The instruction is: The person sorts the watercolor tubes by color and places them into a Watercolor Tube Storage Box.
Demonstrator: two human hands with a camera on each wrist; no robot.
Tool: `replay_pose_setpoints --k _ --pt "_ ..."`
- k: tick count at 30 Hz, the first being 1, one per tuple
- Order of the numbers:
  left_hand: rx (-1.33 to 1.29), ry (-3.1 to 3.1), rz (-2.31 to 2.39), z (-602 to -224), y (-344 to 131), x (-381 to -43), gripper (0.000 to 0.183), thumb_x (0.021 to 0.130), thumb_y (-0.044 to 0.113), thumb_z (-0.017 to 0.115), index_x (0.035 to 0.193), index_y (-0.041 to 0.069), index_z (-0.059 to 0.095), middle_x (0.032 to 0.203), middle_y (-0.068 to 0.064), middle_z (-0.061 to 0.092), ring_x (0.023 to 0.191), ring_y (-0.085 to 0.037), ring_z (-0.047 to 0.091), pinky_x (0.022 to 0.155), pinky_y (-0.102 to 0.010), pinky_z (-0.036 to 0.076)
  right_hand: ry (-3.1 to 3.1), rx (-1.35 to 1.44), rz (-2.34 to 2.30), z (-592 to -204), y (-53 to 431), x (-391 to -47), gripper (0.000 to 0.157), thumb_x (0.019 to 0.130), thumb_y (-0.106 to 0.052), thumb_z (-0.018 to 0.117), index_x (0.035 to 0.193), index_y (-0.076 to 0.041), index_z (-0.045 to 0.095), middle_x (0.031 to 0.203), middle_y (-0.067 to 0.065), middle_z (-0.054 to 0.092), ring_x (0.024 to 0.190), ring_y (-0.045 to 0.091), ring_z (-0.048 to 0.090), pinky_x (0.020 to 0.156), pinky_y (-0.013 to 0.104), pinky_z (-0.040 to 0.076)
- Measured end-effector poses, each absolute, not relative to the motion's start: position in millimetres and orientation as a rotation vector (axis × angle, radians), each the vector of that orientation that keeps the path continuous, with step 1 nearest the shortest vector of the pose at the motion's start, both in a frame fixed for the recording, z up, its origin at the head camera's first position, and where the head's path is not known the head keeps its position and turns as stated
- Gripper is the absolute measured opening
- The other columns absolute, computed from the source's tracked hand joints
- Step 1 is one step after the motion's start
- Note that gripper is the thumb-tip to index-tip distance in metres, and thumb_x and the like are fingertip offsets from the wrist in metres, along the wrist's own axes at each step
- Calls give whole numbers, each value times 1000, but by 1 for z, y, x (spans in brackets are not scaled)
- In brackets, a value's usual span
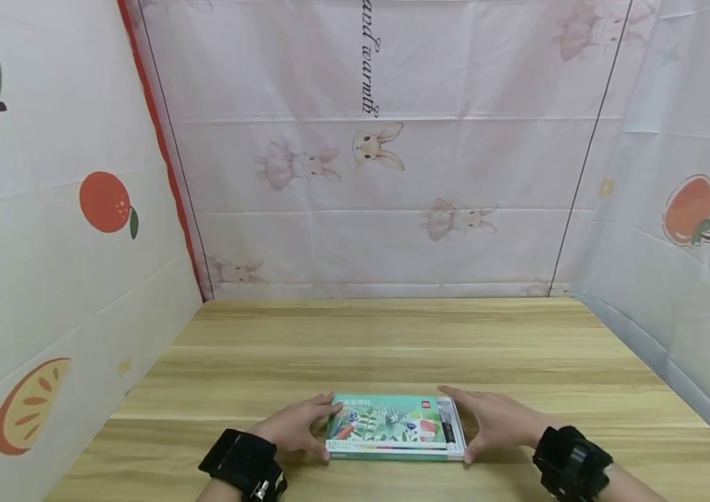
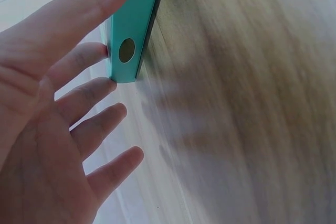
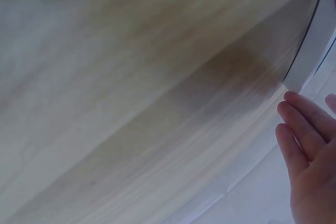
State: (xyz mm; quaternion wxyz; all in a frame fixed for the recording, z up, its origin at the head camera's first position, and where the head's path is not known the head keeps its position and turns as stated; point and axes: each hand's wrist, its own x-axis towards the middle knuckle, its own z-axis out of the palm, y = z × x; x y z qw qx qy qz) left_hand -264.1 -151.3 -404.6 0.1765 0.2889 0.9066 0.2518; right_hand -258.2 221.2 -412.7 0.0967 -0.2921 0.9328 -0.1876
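A flat teal paint box point(image 1: 386, 422) with printed plants and a 12 on its sleeve lies near the table's front. From the sleeve's right end a white inner tray point(image 1: 451, 425) sticks out a little, dark and pale contents showing. My left hand point(image 1: 295, 424) holds the box's left end, thumb at the near corner, fingers at the far one. The left wrist view shows that teal end point(image 2: 122, 69) with a round hole; the lower fingers are spread clear of it. Thumb and fingers of my right hand point(image 1: 505, 418) span the tray's right end, at its corners.
The wood-grain table point(image 1: 386, 341) reaches back to a pale curtain point(image 1: 329, 258) with rabbit prints. White sheets with fruit prints stand along the left side point(image 1: 47, 279) and right side point(image 1: 656, 293). Each wrist wears a black strap point(image 1: 242, 464).
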Motion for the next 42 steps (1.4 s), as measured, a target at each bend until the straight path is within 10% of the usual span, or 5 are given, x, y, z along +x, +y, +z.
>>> replay_pose_setpoints --k 42 --pt "835 2558 736 -406 -152 -263 83 68 22 80 142 5 44 155 -26 30 140 -45 28 110 -63 31 2847 -936 -380 -421 203 -257 102 67 -65 65 136 7 45 138 26 54 122 40 54 99 55 47"
